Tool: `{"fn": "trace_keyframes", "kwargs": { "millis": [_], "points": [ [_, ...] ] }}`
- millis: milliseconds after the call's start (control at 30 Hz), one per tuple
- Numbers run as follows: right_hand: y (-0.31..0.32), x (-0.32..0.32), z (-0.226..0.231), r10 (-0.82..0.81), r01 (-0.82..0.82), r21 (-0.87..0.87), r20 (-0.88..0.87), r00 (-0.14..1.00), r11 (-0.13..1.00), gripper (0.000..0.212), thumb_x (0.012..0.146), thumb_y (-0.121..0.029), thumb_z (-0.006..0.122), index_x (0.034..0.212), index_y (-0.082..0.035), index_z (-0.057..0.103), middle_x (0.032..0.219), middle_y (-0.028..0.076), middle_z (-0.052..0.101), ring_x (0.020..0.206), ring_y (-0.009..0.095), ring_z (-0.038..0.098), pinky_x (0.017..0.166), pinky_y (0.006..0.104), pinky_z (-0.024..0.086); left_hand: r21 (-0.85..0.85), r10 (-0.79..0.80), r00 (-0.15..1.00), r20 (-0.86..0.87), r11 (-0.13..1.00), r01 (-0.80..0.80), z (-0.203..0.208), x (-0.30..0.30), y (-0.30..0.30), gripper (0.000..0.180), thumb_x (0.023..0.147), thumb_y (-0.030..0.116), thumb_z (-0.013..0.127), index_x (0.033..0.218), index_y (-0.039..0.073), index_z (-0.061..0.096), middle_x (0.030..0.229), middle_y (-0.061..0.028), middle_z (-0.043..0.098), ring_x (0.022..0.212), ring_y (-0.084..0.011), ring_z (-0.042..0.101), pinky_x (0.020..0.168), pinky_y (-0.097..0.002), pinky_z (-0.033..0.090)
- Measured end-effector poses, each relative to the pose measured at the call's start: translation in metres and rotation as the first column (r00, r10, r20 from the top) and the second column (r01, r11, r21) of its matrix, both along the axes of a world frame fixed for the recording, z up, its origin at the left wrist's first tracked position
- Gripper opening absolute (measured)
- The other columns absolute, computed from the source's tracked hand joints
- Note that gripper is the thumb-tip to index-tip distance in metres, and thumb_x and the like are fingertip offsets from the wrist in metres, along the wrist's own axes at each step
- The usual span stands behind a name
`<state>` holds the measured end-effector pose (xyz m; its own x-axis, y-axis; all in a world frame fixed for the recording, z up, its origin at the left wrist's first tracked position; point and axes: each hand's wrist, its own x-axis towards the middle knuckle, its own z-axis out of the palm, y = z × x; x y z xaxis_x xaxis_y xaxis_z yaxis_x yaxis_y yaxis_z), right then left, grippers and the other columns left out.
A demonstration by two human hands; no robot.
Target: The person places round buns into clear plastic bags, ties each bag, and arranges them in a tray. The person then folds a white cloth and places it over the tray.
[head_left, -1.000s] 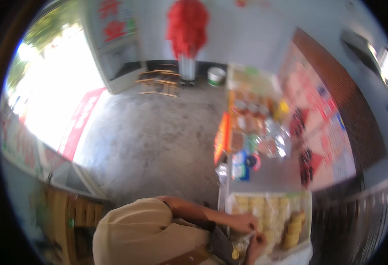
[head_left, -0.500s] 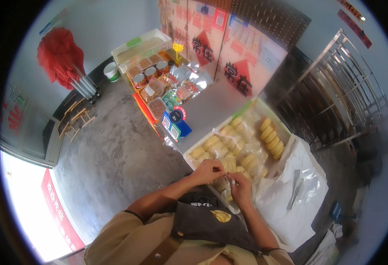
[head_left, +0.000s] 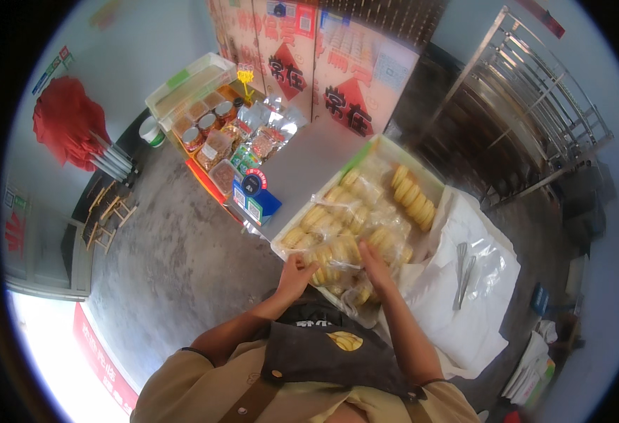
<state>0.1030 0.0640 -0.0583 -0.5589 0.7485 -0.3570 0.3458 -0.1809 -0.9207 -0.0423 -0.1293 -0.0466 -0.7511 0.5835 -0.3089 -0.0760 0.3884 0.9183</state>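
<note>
Between my two hands lies a clear plastic bag of round yellow pastries (head_left: 335,255), above the near part of a white crate (head_left: 429,171). My left hand (head_left: 296,275) is closed on the bag's left end, fingers bent against the plastic. At the opposite end my right hand (head_left: 374,264) grips it, thumb side toward the pastries. More bagged pastries (head_left: 348,208) fill the crate beneath and beyond. A row of pastries without a visible bag (head_left: 413,196) stands along the crate's right side.
White cloth (head_left: 440,310) drapes over the crate's right, with metal tongs (head_left: 464,276) on it. Left of the crate is a grey tabletop (head_left: 309,166) with a blue sign (head_left: 256,201), jars (head_left: 207,123) and packets. A metal rack (head_left: 528,106) stands at the far right.
My hands, earlier close together with fingertips pinched at the plastic, have moved apart to the two ends of the bag. The view has shifted, so the scene sits further left.
</note>
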Motion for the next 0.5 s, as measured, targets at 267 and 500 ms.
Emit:
{"fn": "trace_keyframes", "kwargs": {
  "millis": [267,500],
  "points": [
    [-0.012,-0.012,0.029,0.053,-0.074,-0.247,-0.092,0.994,0.966,0.061,0.103,-0.031,0.065,0.155,-0.005,0.043,0.129,0.006,0.066,0.116,0.017,0.06,0.094,0.0304,0.05,0.223,-0.126,0.961,0.248,0.972,0.07,0.021,0.018,0.041,0.055,0.098,0.018,0.069,0.147,0.001,0.049,0.132,-0.011,0.062,0.117,-0.0182,0.06,0.096,-0.0315,0.051],
    [0.057,0.007,0.07,-0.322,0.298,-0.126,-0.277,0.905,0.946,0.066,0.1,-0.021,0.069,0.155,-0.002,0.039,0.139,0.015,0.058,0.119,0.021,0.061,0.097,0.0327,0.052,0.261,-0.251,0.956,-0.153,0.922,0.284,0.032,0.01,0.166,0.078,0.094,0.019,0.071,0.161,0.003,0.034,0.156,-0.0214,0.046,0.143,-0.0283,0.045,0.116,-0.037,0.039]
  ]
}}
